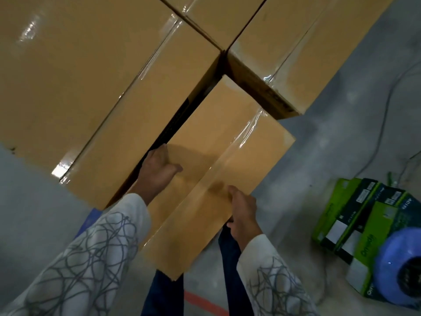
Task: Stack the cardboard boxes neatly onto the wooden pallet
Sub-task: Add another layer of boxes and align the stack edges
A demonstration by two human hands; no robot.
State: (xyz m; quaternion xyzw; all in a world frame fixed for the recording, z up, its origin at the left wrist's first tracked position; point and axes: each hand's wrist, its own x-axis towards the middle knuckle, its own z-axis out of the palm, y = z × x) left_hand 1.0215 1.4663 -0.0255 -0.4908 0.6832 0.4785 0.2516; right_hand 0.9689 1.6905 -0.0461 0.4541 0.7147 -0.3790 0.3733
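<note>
A long taped cardboard box (218, 142) lies in front of me, angled into the gap beside the stacked boxes. My left hand (157, 169) grips its left edge, fingers down in the dark gap, thumb on top. My right hand (242, 215) grips its near right edge, fingers curled under. A large taped box (95, 83) stands to the left at a higher level, and another box (296, 53) stands beyond at the right. The pallet is hidden under the boxes.
Grey concrete floor (330, 144) lies to the right, with a thin cable across it. Green and black cartons (355, 224) and a blue roll of film (401, 265) sit at the lower right. A red floor line (200, 299) runs near my legs.
</note>
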